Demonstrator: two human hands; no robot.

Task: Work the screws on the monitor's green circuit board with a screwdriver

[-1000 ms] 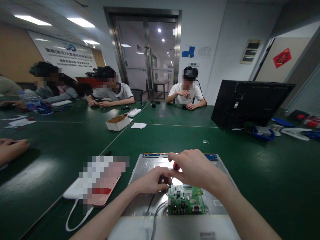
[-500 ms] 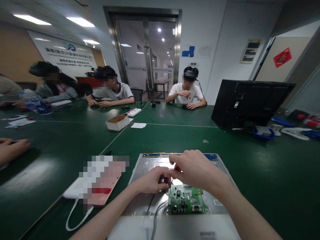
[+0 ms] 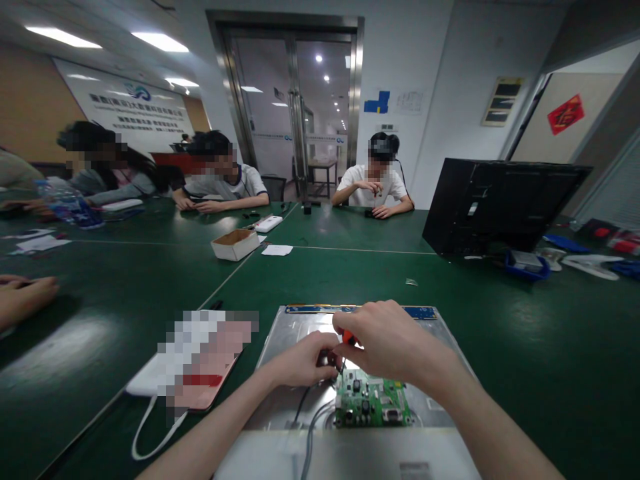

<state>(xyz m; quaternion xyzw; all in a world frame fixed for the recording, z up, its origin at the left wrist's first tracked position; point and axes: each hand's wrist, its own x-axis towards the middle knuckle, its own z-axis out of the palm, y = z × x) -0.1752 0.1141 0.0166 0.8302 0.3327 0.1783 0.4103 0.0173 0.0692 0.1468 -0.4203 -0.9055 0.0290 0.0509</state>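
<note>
A silver metal panel (image 3: pixel 440 337) lies face down on the green table (image 3: pixel 325 273) in front of me, with a small green circuit board (image 3: pixel 373 400) on it and grey cables (image 3: pixel 307 420) running toward me. My right hand (image 3: pixel 385 340) is closed round a red-handled screwdriver (image 3: pixel 349 337), its tip down at the board's upper left corner. My left hand (image 3: pixel 303 360) pinches something small and dark beside that tip; I cannot make out what.
A white device with a cable (image 3: pixel 193 363) lies left of the panel. A black monitor (image 3: pixel 500 203) stands at the right, a cardboard box (image 3: pixel 235 245) mid-table. Three people sit at the far side. Another person's hand (image 3: pixel 23 300) rests at the left edge.
My right hand has shifted slightly left and turned on the screwdriver handle. My left hand stays in place.
</note>
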